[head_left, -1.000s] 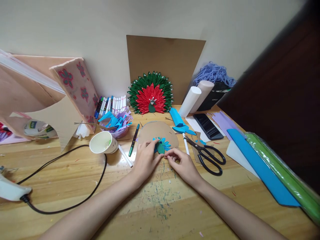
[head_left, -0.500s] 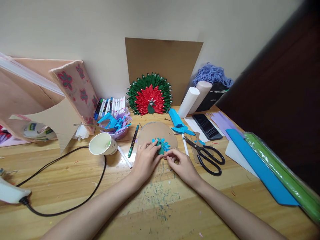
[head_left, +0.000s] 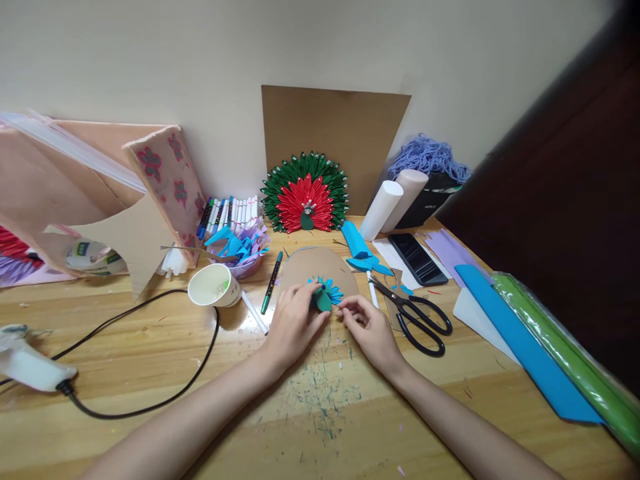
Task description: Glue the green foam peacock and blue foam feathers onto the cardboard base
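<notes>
A rounded piece of cardboard (head_left: 317, 261) lies flat before me. On its lower part sit a small dark green peacock body (head_left: 323, 300) and a fan of bright blue paper feathers (head_left: 335, 292). My left hand (head_left: 296, 319) is closed, with its fingers at the green body's left edge and the thumb just below it. Bent over at the cardboard's lower right, my right hand (head_left: 369, 328) has thumb and index finger pinched together, a little right of the green body. Whatever may be between those fingertips is too small to tell.
Black-handled scissors (head_left: 417, 313) and a phone (head_left: 417, 259) lie at right. A paper cup (head_left: 214, 287), a green marker (head_left: 272, 283) and a bowl of paper scraps (head_left: 245, 269) are left. A corded white glue gun (head_left: 35, 363) lies farther left. Behind stands a red-and-green peacock (head_left: 305, 193).
The whole view has shifted slightly. My right fingertips have moved a little rightward, away from the green body, more of which shows now. My left hand stays at it.
</notes>
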Demonstrator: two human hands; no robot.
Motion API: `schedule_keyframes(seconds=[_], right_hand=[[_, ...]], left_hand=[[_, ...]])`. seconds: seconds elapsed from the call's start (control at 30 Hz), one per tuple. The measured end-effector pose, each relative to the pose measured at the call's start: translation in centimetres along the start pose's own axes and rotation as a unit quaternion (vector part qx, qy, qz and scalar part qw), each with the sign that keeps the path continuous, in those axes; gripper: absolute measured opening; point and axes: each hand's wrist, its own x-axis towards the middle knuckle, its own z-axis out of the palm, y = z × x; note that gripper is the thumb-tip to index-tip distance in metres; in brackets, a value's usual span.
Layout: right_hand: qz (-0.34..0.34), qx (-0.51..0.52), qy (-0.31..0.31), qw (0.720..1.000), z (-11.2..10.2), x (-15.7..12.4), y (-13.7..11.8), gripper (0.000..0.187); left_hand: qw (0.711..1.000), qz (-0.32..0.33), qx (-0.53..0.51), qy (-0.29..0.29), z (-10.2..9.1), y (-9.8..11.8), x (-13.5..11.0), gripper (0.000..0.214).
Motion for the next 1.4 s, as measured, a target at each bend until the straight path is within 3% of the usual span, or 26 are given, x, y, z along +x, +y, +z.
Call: schedule_keyframes(seconds=[0.1, 0.3, 0.43, 0.5, 0.6, 0.73, 0.8, 0.9, 1.03, 1.13, 1.2, 1.3, 1.4], right_hand=[[0.050, 0.111, -0.015, 0.992, 0.6, -0.4, -0.4, 0.023], [0.152, 0.246, -0.121, 0.950, 3.9, -2.5, -2.7, 0.042], [0.141, 0.267, -0.137, 0.943, 6.9, -3.4, -4.5, 0.044], [0.131, 0.266, -0.146, 0.944, 8.5, -3.4, -5.6, 0.045], [0.128, 0.255, -0.187, 0.940, 11.2, -3.1, -7.5, 0.048], [0.101, 0.220, -0.276, 0.930, 14.9, -3.3, -8.9, 0.044], [0.076, 0.179, -0.329, 0.924, 16.8, -3.6, -9.2, 0.034], [0.000, 0.074, -0.382, 0.921, 20.3, -3.6, -9.7, 0.026], [-0.135, -0.050, -0.372, 0.917, 27.8, -2.4, -11.4, 0.023], [-0.200, -0.105, -0.329, 0.917, 34.0, -1.3, -12.5, 0.035], [-0.211, -0.123, -0.327, 0.913, 37.0, -0.7, -12.7, 0.029], [-0.215, -0.116, -0.351, 0.904, 38.5, -0.2, -12.4, 0.021], [-0.199, -0.085, -0.345, 0.913, 36.6, -0.2, -12.2, 0.023]], left_hand=[[0.999, 0.015, -0.030, -0.012, -1.2, 0.5, -1.5, 0.046], [0.994, -0.003, -0.099, -0.052, -4.7, 1.0, -6.2, 0.044], [0.985, -0.050, -0.162, 0.007, -7.3, 1.6, -8.8, 0.040], [0.963, -0.146, -0.218, 0.059, -8.5, 1.7, -9.7, 0.041], [0.892, -0.295, -0.334, 0.079, -10.1, 1.2, -10.6, 0.032], [0.824, -0.371, -0.416, 0.101, -12.9, -0.9, -13.1, 0.032], [0.800, -0.410, -0.412, 0.148, -14.8, -2.1, -15.6, 0.035], [0.777, -0.457, -0.341, 0.266, -17.7, -3.6, -20.3, 0.036], [0.777, -0.452, -0.194, 0.393, -20.7, -5.0, -25.3, 0.034], [0.773, -0.451, -0.122, 0.430, -22.0, -5.9, -26.6, 0.032], [0.777, -0.454, -0.110, 0.422, -22.2, -6.4, -26.8, 0.031], [0.786, -0.453, -0.098, 0.410, -22.1, -6.8, -26.8, 0.031], [0.786, -0.460, -0.094, 0.403, -21.7, -7.0, -27.0, 0.031]])
